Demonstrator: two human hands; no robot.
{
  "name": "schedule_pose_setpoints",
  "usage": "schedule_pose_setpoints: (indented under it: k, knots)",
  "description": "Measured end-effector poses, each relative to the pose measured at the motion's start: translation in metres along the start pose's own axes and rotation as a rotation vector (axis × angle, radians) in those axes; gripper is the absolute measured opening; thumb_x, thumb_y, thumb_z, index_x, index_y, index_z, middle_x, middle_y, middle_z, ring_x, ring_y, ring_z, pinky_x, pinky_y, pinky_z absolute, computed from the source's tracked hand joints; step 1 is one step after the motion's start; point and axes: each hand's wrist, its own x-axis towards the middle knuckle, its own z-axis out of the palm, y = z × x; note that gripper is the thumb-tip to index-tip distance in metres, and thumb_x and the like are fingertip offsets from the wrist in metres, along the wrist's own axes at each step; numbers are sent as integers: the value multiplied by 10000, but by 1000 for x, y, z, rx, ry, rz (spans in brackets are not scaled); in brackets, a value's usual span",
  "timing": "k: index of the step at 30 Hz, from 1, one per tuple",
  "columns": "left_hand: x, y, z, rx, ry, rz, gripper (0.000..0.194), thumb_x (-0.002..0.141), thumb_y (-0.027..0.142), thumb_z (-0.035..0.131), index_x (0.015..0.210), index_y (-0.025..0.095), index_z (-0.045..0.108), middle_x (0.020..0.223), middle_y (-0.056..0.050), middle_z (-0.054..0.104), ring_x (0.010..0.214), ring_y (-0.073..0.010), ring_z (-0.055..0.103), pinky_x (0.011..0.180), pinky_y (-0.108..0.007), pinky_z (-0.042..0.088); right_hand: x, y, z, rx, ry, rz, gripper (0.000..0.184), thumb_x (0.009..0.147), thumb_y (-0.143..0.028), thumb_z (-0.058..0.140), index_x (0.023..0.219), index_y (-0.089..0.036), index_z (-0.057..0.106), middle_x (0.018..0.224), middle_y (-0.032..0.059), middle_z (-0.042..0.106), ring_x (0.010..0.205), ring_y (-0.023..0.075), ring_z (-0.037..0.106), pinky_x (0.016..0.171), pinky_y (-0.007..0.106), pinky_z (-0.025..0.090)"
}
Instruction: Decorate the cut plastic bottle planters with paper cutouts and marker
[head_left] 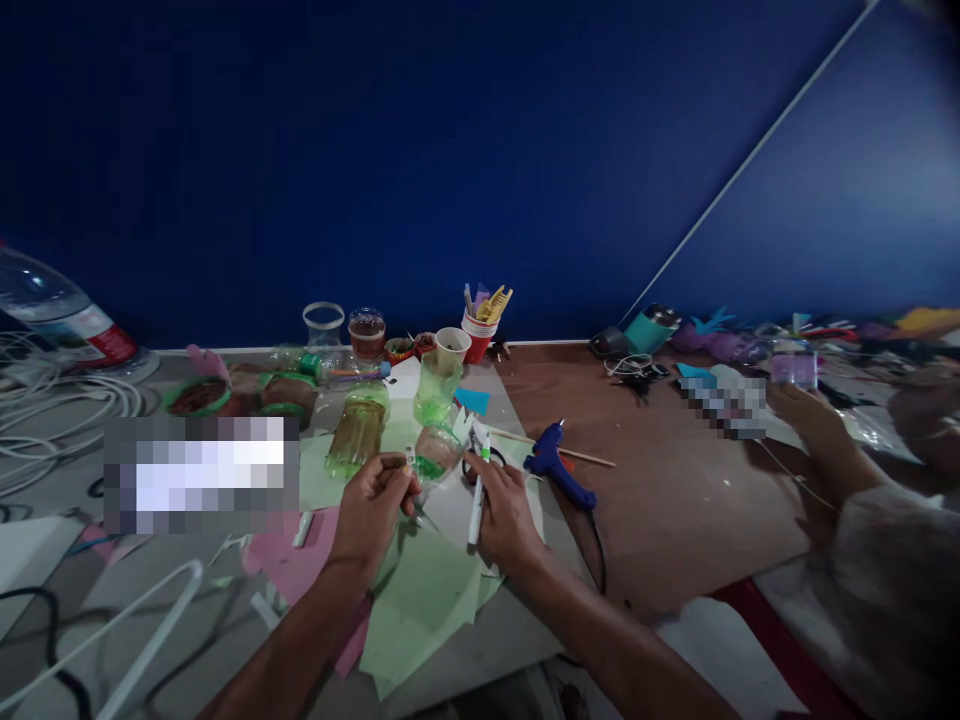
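My left hand [373, 505] is closed around the lower edge of a cut clear plastic bottle piece [437, 451] with green inside, held just above the table. My right hand [504, 510] grips a white marker [478, 490] with a green cap end, pointing up beside that bottle piece. Light green paper sheets [424, 600] and a pink sheet [296, 565] lie under both hands. A blue glue gun [559, 465] rests on the table just right of my right hand.
Green-tinted bottle sections [358, 430] and a cut bottle cup [436, 385] stand behind my hands. Cups with tools [480, 330] line the blue wall. A large water bottle [64, 320] and white cables [52, 400] lie left. Another person's arm [832, 445] reaches in at right.
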Motion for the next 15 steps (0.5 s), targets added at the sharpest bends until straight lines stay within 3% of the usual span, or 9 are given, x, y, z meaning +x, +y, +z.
schedule_pose_setpoints:
  k: [8,15]
  knots:
    - [1,4,0,1,31,14,172,743,302,618,800,162,537,584,46,566,449,-66,469,461,-197,353,0,9,5,-56,-12,89,628,680,8,380,1284,-149,445,1029,95,636,976,229,544,896,393,302]
    - [5,2,-3,41,48,53,179,751,324,618,795,166,548,610,36,565,451,-63,456,443,-193,336,-3,1,3,-162,-100,44,567,714,-17,413,1256,-164,488,1002,107,596,973,239,507,880,390,270]
